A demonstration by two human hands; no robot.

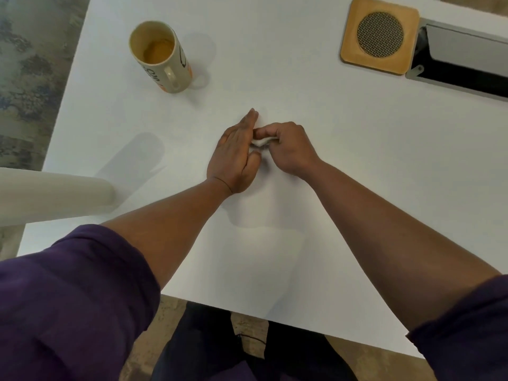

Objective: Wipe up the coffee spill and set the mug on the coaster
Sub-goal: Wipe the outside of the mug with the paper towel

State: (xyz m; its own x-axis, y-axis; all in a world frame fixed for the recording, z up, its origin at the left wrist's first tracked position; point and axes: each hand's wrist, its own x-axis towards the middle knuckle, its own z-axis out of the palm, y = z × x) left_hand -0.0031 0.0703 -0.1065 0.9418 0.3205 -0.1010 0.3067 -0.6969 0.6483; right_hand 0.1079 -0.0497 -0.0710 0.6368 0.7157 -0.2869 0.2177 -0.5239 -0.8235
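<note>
A small white wad (259, 142) is pinched in the right hand (288, 149) at mid-table (316, 215); the left hand (236, 158) is held flat, fingers straight, against it. One mug (162, 57) (coffee residue inside) is stood far left, well apart from one coaster (380, 35), nothing between. One cable hatch (461, 59) is seen beside the coaster.

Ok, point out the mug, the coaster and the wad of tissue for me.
mug (176, 66): head view, on its outer side wall above the handle.
coaster (350, 37): head view, on its wooden frame left of the mesh disc.
wad of tissue (259, 142): head view, on the white bit showing between the hands.
</note>
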